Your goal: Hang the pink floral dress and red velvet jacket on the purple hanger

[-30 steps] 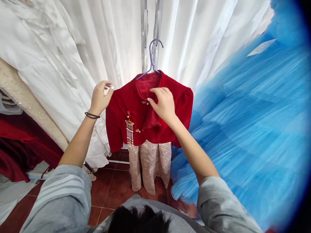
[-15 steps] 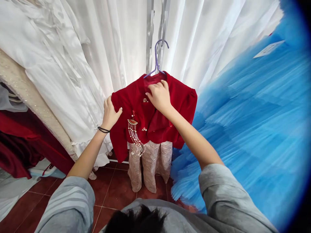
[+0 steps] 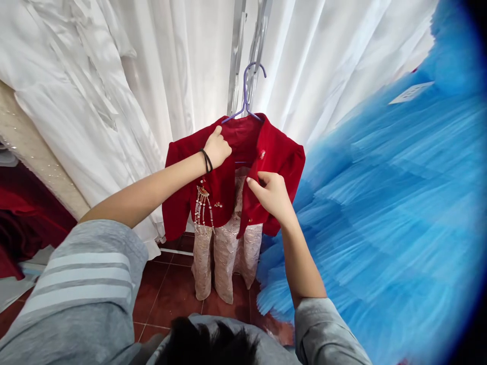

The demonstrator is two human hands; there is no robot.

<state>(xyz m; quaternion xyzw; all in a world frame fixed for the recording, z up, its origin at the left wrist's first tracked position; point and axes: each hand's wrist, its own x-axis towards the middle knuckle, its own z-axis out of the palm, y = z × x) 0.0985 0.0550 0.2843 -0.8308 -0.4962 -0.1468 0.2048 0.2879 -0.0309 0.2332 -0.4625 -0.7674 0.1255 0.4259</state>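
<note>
A small red velvet jacket (image 3: 279, 154) hangs on a purple hanger (image 3: 245, 96) from a metal rail upright (image 3: 238, 56). Its front is parted, showing pale pink brocade trousers (image 3: 224, 253) beneath. A beaded tassel ornament (image 3: 201, 203) dangles from the left panel. My left hand (image 3: 217, 147), a black hair tie on its wrist, grips the left front edge near the collar. My right hand (image 3: 270, 195) pinches the right front edge lower down and holds it aside.
White gowns and curtains (image 3: 114, 86) hang behind and to the left. A large blue tulle dress (image 3: 388, 203) fills the right side, with a paper tag (image 3: 411, 92) on it. Dark red fabric (image 3: 23, 223) lies at far left. The floor is red-brown tile (image 3: 171, 294).
My left hand has moved from the jacket's left shoulder to the front edge by the collar. My right hand has dropped from the collar, and the jacket's front now hangs parted.
</note>
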